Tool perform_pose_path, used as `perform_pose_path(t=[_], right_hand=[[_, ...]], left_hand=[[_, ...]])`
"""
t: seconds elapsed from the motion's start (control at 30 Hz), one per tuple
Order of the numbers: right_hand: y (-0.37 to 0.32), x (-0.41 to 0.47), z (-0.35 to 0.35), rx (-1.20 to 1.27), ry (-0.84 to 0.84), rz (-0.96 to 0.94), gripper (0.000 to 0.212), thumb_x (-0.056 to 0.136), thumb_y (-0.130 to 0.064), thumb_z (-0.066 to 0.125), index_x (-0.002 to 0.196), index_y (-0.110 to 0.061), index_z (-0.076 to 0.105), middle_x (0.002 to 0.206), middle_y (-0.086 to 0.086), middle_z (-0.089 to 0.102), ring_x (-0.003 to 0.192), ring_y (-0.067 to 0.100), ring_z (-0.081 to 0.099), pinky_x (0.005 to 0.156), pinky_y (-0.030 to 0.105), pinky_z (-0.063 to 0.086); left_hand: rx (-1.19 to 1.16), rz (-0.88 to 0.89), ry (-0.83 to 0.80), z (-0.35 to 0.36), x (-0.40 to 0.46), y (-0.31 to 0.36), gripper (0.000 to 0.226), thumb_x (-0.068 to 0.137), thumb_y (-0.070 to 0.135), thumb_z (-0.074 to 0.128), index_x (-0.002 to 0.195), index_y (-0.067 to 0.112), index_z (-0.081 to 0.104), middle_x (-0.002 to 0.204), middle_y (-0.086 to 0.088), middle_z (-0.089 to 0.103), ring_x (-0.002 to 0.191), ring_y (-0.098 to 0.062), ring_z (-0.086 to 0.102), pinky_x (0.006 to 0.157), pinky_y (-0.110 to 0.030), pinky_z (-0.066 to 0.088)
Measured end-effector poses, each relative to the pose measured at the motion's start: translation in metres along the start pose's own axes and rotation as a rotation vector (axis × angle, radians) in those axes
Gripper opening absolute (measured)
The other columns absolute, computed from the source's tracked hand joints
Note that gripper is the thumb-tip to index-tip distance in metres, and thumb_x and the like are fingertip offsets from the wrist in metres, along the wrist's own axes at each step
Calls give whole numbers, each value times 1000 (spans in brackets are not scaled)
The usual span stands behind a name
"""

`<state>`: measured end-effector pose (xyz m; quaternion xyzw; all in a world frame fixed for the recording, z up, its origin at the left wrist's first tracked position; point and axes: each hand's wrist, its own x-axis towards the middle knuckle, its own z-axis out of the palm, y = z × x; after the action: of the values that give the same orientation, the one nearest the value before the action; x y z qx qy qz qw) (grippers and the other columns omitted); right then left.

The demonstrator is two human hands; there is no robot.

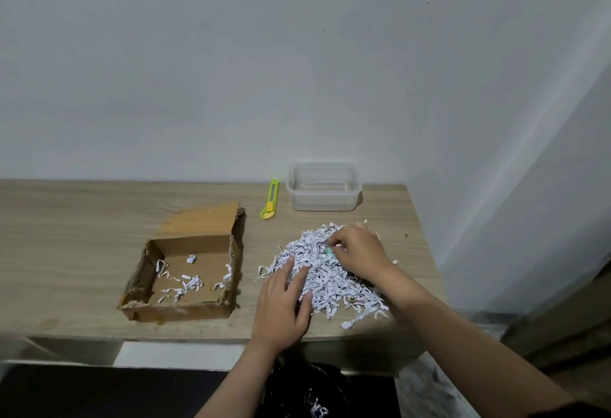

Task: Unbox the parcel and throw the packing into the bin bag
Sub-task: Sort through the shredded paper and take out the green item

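The open brown cardboard box [185, 277] sits mid-table near the front edge, a few white strips left inside. Beside it, toward the right edge, lies the heap of shredded white paper [325, 272]. The left hand [284, 305] presses flat on it, fingers straight; the right hand [358, 254] pinches something small and greenish [329, 250] in the heap.

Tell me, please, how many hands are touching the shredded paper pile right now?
2: the left hand lies flat on the shredded paper pile's near left edge; the right hand pinches something small at its top.
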<state>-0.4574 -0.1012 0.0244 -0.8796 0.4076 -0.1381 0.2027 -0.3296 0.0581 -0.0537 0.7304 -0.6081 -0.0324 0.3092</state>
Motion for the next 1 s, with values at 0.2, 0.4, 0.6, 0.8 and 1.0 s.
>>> perform_pose_path(t=[0.2, 0.4, 0.6, 0.8, 1.0], right_hand=[[5, 12, -5, -96, -219, 101, 24, 85, -32, 58, 107, -29, 67, 111, 1, 67, 123, 27, 46, 110, 46, 26], [6, 11, -5, -98, -239, 74, 18, 85, -32, 63, 100, -24, 69, 115, -1, 66, 121, 25, 47, 108, 45, 26], [6, 5, -8, -118, -255, 33, 18, 86, -33, 60, 100, -22, 60, 105, -3, 65, 112, 23, 52, 105, 44, 26], [6, 4, -14, -58, -150, -32, 24, 75, -37, 67, 96, -26, 60, 102, -7, 62, 101, 16, 52, 100, 40, 31], [4, 6, -18, 3, -141, -53, 37, 71, -37, 67, 105, -26, 59, 110, -3, 54, 99, 16, 55, 92, 39, 44]], left_hand=[[2, -10, 0, 0, 1, -1, 46, 90, 41, 44, 133, 25, 46, 144, -6, 44, 129, -24, 44, 102, -44, 42], [1, -19, -3, 1, 0, -1, 46, 90, 42, 44, 133, 26, 46, 145, -5, 43, 130, -23, 42, 102, -44, 42], [-8, -24, -3, 1, 1, -1, 45, 89, 40, 46, 130, 24, 48, 143, -6, 45, 128, -25, 45, 101, -44, 43], [-9, -33, 1, 1, 1, -2, 44, 89, 41, 45, 130, 23, 48, 143, -6, 46, 128, -25, 44, 101, -44, 42], [-5, -42, -12, 1, 1, -2, 46, 89, 41, 46, 131, 24, 48, 143, -5, 45, 128, -24, 44, 102, -43, 41]])
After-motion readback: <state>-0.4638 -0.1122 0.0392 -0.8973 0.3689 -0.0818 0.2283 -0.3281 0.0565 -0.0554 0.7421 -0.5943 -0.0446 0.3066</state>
